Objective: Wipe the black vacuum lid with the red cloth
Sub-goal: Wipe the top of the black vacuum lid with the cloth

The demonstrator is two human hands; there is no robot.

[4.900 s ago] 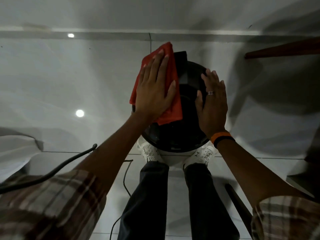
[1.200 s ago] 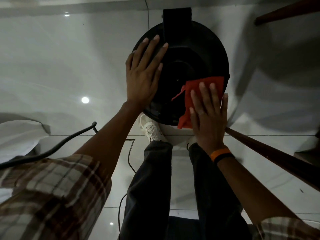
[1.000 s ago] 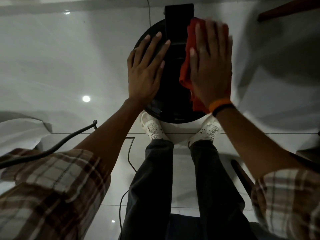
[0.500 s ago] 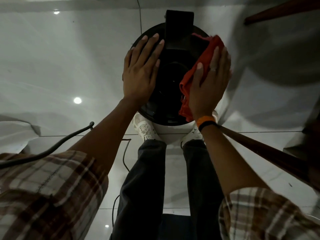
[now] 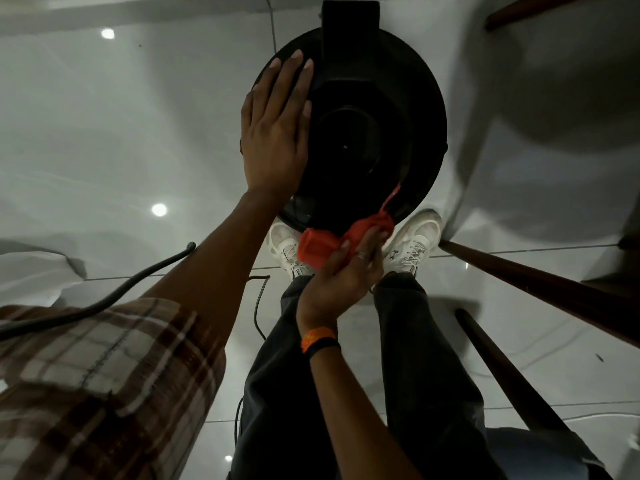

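Note:
The round black vacuum lid (image 5: 374,98) stands in front of my feet, with a black block-shaped handle at its far edge. My left hand (image 5: 275,129) lies flat, fingers together, on the lid's left side. My right hand (image 5: 341,275) grips the bunched red cloth (image 5: 318,249) at the lid's near edge, just above my shoes. One thin corner of the cloth trails up onto the lid's near right rim.
Glossy white floor tiles (image 5: 121,140) surround the vacuum. A black cable (image 5: 114,299) runs in from the left. Dark wooden furniture legs (image 5: 540,289) slant across the right side, another at the top right. A white object (image 5: 31,271) sits at the left edge.
My right hand has pulled the cloth from the lid's right side down to its near edge and bunched it up. My left hand has stayed flat on the left side.

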